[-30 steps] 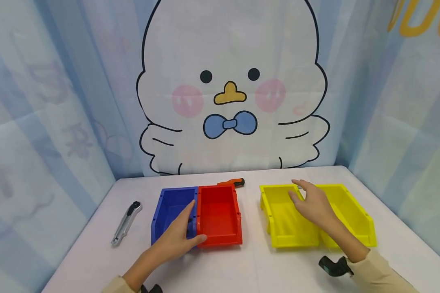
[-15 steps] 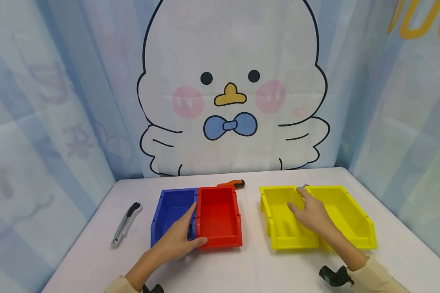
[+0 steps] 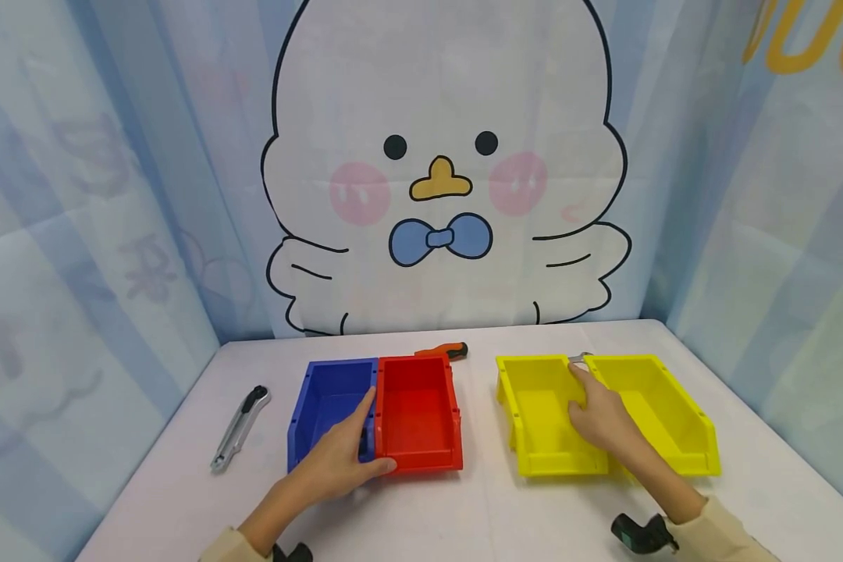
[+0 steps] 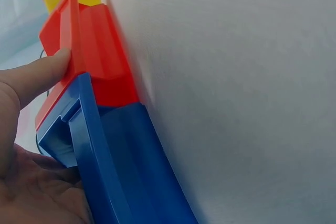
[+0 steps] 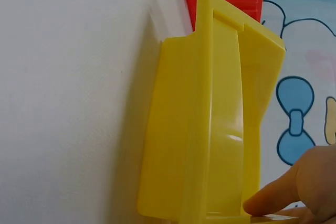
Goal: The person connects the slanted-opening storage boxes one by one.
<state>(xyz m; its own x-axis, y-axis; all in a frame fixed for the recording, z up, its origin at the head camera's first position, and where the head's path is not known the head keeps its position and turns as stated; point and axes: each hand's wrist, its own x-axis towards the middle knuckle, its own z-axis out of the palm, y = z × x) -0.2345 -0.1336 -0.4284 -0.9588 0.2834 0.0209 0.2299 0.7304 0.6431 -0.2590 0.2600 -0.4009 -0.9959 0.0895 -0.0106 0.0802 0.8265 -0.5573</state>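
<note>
A blue storage bin (image 3: 323, 406) and a red storage bin (image 3: 418, 417) stand side by side. My left hand (image 3: 332, 462) grips them where their walls meet, thumb (image 4: 50, 72) at the red bin's front rim and other fingers inside the blue bin. To the right are a left yellow bin (image 3: 539, 410) and a right yellow bin (image 3: 663, 410). My right hand (image 3: 604, 412) holds the walls between these two, its index finger stretched toward the back. In the right wrist view its thumb (image 5: 273, 195) presses inside the left yellow bin; its other fingers are mostly hidden.
A utility knife (image 3: 241, 429) lies left of the blue bin. Behind the red bin lies an orange and black handle (image 3: 457, 350), partly hidden. The metal end of a wrench (image 3: 580, 357) shows behind the yellow bins. A printed curtain (image 3: 435, 289) borders the table's back edge.
My right hand has come down onto the walls between the yellow bins, and its thumb has closed in toward them. My left hand stays at the blue and red bins.
</note>
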